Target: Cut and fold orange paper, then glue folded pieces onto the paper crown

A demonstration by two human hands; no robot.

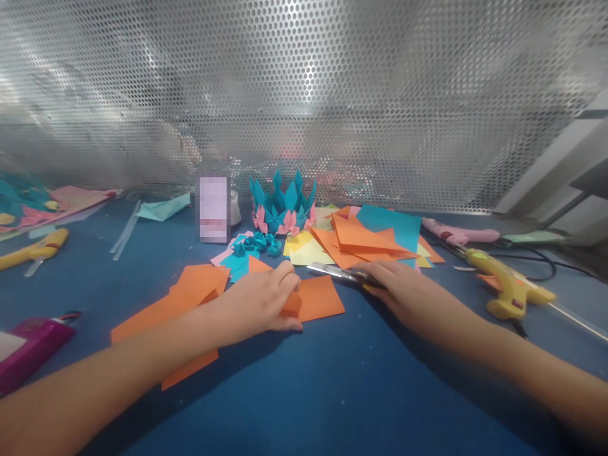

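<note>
My left hand is closed on a piece of orange paper, thumb at the near side and fingers curled over its left part. The sheet juts out to the right of the fingers. My right hand is wrapped round a pair of scissors, whose shiny blades point left just beyond the paper's far edge. The fingers hide most of the scissor handles. More orange sheets lie beneath and beside my left forearm.
A teal folded-paper crown with pink flowers stands at the back, small teal paper pieces before it. Coloured papers lie behind my right hand. A yellow glue gun and a pink one lie right; a magenta object sits left.
</note>
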